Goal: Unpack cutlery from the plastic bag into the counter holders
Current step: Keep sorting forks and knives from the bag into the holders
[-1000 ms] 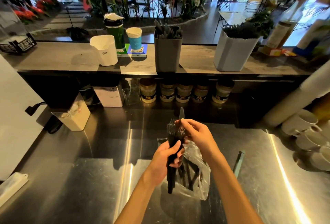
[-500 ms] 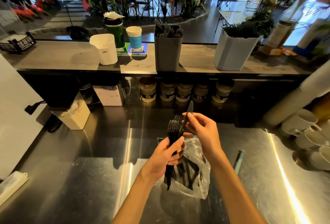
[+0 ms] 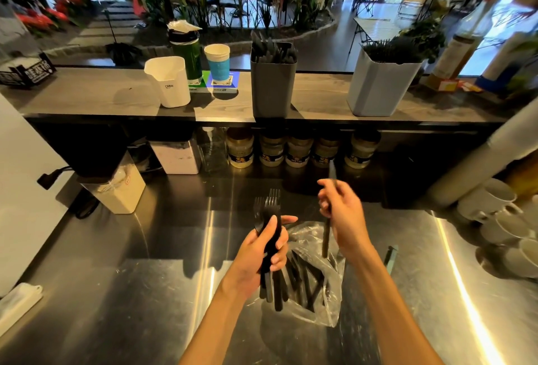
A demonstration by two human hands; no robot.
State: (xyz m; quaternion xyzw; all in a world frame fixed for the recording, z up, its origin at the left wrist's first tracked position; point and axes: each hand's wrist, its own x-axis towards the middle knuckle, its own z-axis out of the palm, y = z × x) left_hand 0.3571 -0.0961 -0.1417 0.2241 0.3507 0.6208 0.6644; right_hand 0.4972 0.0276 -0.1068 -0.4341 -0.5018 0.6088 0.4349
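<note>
My left hand (image 3: 262, 251) grips a bundle of black plastic forks (image 3: 269, 210), tines up, over the steel counter. My right hand (image 3: 343, 213) holds a single black knife (image 3: 326, 236) upright, a little to the right of the bundle. Below both hands lies a clear plastic bag (image 3: 320, 286) with more black cutlery inside. On the raised wooden shelf stand a dark grey holder (image 3: 273, 85) with black cutlery, a light grey holder (image 3: 381, 85) full of black forks, and a white holder (image 3: 171, 82).
A green bottle (image 3: 186, 53) and a blue paper cup (image 3: 217, 63) stand behind the white holder. Jars (image 3: 270, 149) line up under the shelf. White mugs (image 3: 500, 219) are stacked at the right. A small tool (image 3: 390, 257) lies right of the bag.
My right hand has pulled the knife away from the fork bundle, moving right and up. My left hand keeps the forks in about the same place.
</note>
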